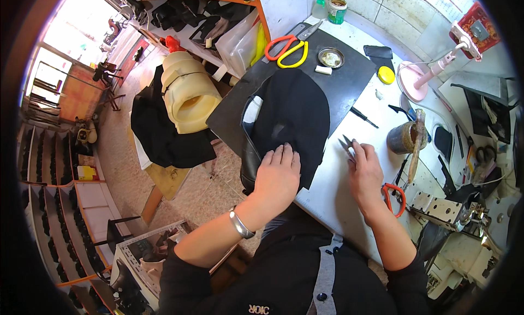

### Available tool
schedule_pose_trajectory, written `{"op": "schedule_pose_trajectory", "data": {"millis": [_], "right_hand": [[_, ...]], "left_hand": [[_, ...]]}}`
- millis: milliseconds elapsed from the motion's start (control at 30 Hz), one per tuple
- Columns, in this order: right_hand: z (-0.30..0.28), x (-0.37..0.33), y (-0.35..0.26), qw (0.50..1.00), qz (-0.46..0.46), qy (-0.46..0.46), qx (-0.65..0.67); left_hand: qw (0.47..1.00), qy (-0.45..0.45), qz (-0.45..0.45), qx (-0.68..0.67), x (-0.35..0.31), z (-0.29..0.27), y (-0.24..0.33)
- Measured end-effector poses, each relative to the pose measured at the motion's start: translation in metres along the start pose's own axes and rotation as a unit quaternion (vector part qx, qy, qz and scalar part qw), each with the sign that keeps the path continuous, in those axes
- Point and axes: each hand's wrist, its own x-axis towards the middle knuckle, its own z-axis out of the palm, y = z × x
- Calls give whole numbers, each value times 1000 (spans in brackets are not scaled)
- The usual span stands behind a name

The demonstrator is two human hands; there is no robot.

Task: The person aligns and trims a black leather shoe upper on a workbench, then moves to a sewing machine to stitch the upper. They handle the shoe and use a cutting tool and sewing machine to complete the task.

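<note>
My left hand (277, 173) lies with fingers extended on a black, rounded cloth piece (295, 107), pressing its near part. A shiny black leather-like side (250, 165) runs along its left edge, and something white (251, 110) shows in a fold there. My right hand (364, 170) is closed around scissors (347, 145) over the white table, to the right of the cloth. Two pointed dark blades stick out past its fingers. Beside that wrist a red handle loop (394, 200) shows; the hand hides whether it belongs to the same scissors.
Red-and-yellow-handled scissors (287, 48), a small metal dish (331, 58) and a white block (323, 70) rest on a dark mat (349, 80). A yellow lid (386, 75), a pink lamp (419, 81) and a brown pot (401, 138) with a brush stand right. Foam rolls (188, 91) lie left.
</note>
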Motion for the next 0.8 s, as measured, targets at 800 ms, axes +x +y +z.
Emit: {"op": "schedule_pose_trajectory", "data": {"millis": [800], "right_hand": [[51, 65, -27, 952, -198, -153, 177]], "left_hand": [[983, 85, -109, -119, 21, 10, -14]]}}
